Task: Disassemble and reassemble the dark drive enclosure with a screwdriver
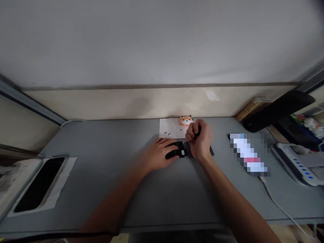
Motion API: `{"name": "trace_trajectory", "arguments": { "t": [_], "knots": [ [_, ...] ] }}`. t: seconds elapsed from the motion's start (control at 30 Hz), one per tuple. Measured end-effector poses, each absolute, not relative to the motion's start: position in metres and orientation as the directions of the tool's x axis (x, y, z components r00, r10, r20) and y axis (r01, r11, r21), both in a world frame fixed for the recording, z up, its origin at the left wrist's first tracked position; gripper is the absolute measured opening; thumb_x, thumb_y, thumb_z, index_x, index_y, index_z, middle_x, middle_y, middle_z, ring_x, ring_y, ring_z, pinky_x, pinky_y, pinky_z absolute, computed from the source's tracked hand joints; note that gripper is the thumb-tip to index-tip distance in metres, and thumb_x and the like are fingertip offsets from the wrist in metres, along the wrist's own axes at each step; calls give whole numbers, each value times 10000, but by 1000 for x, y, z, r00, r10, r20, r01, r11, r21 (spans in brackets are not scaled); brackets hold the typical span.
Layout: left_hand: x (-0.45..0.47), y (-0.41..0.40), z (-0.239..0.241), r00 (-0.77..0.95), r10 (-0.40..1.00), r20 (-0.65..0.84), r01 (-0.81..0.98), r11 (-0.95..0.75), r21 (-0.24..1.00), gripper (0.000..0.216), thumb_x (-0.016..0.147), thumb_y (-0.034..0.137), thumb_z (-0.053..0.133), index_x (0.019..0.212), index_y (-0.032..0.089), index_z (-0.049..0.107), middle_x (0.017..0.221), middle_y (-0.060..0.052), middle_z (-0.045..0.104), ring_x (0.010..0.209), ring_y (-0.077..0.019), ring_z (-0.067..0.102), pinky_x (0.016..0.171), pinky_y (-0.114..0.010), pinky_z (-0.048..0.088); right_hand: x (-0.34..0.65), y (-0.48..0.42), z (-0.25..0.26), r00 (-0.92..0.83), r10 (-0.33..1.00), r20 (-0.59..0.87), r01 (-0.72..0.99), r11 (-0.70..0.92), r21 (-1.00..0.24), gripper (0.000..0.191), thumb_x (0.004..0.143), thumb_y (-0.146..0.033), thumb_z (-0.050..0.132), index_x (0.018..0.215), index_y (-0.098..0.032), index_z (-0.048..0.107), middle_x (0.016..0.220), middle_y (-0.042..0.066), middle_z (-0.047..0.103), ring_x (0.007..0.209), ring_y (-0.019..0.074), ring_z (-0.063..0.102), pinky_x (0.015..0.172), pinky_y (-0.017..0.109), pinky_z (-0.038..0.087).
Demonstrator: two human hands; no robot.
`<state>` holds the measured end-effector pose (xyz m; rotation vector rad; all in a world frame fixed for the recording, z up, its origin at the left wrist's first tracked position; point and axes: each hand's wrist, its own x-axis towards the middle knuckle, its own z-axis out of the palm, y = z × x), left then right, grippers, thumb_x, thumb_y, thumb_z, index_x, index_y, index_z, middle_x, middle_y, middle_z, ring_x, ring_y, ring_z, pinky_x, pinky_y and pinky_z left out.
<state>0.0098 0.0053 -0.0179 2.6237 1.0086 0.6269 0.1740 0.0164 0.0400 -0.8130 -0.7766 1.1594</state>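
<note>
My left hand (162, 153) lies on the desk, its thumb and fingers closed around a small black device (181, 148) with a pale label; its kind is not clear. Just to the right, my right hand (201, 138) is clenched in a fist on a dark handle (198, 132), which looks like a screwdriver's; the fingers hide most of it. Behind both hands is a white sheet of paper (172, 125) with several tiny dark screw-like pieces (166, 133) on it. An orange and white animal-faced case (186, 121) sits on the sheet's far edge. A dark flat piece (212, 151) shows partly behind my right wrist.
At right, a phone (249, 155) with a lit, blurred screen is on a white cable (275, 199), near a power strip (301, 163). A black cylinder (278, 111) leans by a book (253, 108). At left lies a dark-screened phone (40, 184) on paper. A wall backs the grey desk (101, 145).
</note>
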Motion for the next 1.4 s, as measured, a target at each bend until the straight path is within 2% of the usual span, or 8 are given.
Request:
{"name": "trace_trajectory", "arguments": {
  "t": [0.27, 0.4, 0.53, 0.73, 0.87, 1.0, 1.17, 1.4],
  "knots": [
    [10, 5, -18, 664, 690, 287, 577, -717, 391, 205, 948, 332, 649, 1135, 258, 689, 1287, -51, 681, 1217, -251, 620, 1058, -445, 489, 175, 18, 36, 160, 978, 136, -444, 195, -875, 531, 862, -661, 591, 611, -234, 400, 533, -70, 324, 415, 73, 244, 371, 232, 194],
    [12, 5, -18, 635, 724, 270, 595, -681, 426, 254, 916, 322, 679, 1157, 251, 644, 1271, -54, 686, 1214, -261, 619, 1056, -450, 492, 182, 17, 35, 25, 987, 160, -498, 151, -854, 457, 812, -679, 656, 792, -225, 608, 722, -30, 482, 525, 78, 431, 485, 246, 377],
    [13, 4, -18, 608, 749, 263, 600, -650, 466, 312, 887, 304, 696, 1179, 244, 603, 1265, -65, 682, 1212, -271, 614, 1051, -460, 495, 190, 16, 30, 14, 980, 199, -442, 184, -878, 442, 698, -551, 837, 779, -231, 543, 894, -16, 583, 636, 91, 564, 600, 268, 485],
    [13, 3, -19, 616, 737, 279, 587, -665, 462, 311, 895, 304, 686, 1188, 251, 600, 1255, -62, 682, 1209, -268, 611, 1043, -454, 497, 191, 18, 27, 49, 977, 208, -387, 211, -898, 467, 807, -632, 709, 785, -263, 424, 543, -115, 329, 412, 68, 259, 381, 212, 239],
    [14, 2, -19, 630, 713, 307, 590, -697, 408, 251, 936, 322, 647, 1174, 247, 629, 1277, -68, 679, 1220, -266, 607, 1053, -455, 485, 191, 18, 31, -39, 983, 180, -451, 143, -881, 455, 865, -702, 571, 916, -251, 608, 650, -51, 471, 517, 98, 438, 482, 252, 394],
    [14, 1, -17, 643, 701, 307, 589, -710, 387, 235, 949, 334, 632, 1171, 260, 651, 1289, -56, 678, 1216, -254, 608, 1053, -444, 480, 192, 18, 28, 16, 982, 188, -385, 179, -905, 510, 756, -686, 722, 725, -224, 510, 773, -23, 604, 548, 87, 561, 527, 257, 455],
    [14, 1, -17, 648, 696, 308, 594, -715, 369, 240, 962, 353, 621, 1183, 268, 663, 1296, -49, 676, 1202, -247, 617, 1044, -432, 479, 191, 21, 21, 134, 972, 192, -336, 227, -914, 542, 759, -649, 748, 709, -252, 382, 473, -123, 370, 365, 67, 342, 377, 217, 306],
    [12, 2, -19, 652, 682, 331, 590, -731, 344, 230, 965, 362, 617, 1152, 242, 677, 1295, -75, 683, 1182, -265, 635, 1038, -461, 480, 194, 21, 28, 19, 986, 168, -471, 157, -868, 401, 879, -615, 604, 1009, -240, 662, 706, -26, 545, 602, 118, 546, 572, 272, 472]
  ]
}}
